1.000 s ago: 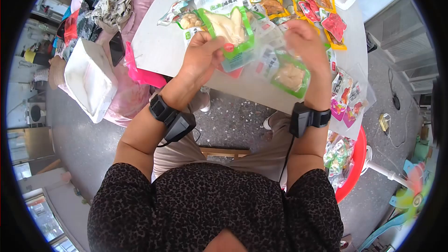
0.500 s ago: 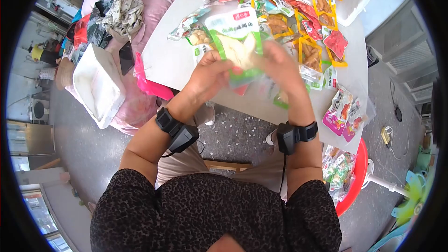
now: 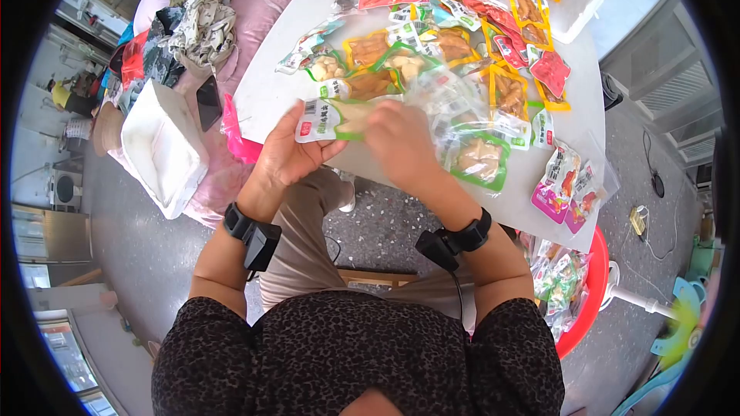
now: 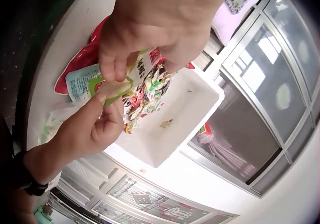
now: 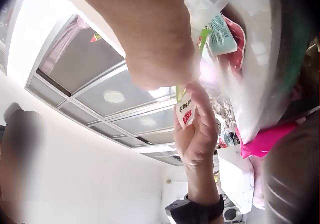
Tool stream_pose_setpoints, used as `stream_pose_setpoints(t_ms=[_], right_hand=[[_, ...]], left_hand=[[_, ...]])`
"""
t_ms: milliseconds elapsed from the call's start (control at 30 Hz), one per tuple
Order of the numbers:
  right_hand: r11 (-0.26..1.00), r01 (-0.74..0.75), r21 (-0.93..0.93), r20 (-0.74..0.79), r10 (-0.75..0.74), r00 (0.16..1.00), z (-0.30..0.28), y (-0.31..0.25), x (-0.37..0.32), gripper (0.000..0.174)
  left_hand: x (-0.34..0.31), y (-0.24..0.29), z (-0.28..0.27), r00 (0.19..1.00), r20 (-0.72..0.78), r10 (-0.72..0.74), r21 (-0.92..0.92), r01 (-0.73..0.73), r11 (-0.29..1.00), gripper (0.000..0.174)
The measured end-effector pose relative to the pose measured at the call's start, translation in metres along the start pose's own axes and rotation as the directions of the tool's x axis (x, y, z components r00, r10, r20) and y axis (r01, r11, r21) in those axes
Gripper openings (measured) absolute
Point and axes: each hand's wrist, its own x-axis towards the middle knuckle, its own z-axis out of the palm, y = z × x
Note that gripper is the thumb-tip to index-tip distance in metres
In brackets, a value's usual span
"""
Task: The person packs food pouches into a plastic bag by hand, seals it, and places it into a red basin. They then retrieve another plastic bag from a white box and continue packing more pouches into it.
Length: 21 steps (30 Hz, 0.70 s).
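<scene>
A white-and-green food packet with pale contents lies sideways between both hands above the table edge. At its white printed end, my left hand grips it between thumb and fingers. My right hand covers the other end, its fingers bent over the packet. In the left wrist view, the right hand pinches the packet's green-edged part. The right wrist view shows the left hand around the printed end. Clear plastic bags and another green-edged packet lie beside the right hand.
Many colourful food packets cover the white table. A white foam box stands at the far right; another foam box is at the left. Below the table's right side sits a red basin of packets, near a fan.
The packet has turned from upright to sideways and come down lower. My left hand has moved left and down with it, and my right hand has moved in left onto the packet.
</scene>
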Motion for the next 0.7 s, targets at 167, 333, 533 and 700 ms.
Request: stream_pose_setpoints(t_ms=[167, 333, 533, 700], right_hand=[[0.992, -0.128, 0.000, 0.097, 0.127, 0.987, -0.022, -0.006, 0.009, 0.027], [0.827, -0.548, -0.126, 0.126, 0.561, 0.818, -0.048, 0.011, 0.007, 0.038], [0.663, -0.725, -0.187, 0.377, 0.730, 0.570, -0.037, 0.025, -0.002, 0.029], [0.591, -0.805, 0.052, 0.337, 0.748, 0.572, -0.042, 0.024, 0.000, 0.022]], left_hand=[[-0.002, 0.005, -0.001, 0.990, -0.043, 0.132, 0.248, -0.117, 0.962, 0.033], [-0.001, 0.008, 0.007, 0.963, -0.056, 0.265, 0.296, -0.237, 0.925, 0.035], [0.004, 0.011, 0.015, 0.955, 0.012, 0.295, 0.279, -0.287, 0.917, 0.033], [0.002, 0.010, 0.036, 0.963, 0.106, 0.249, 0.195, -0.266, 0.944, 0.034]])
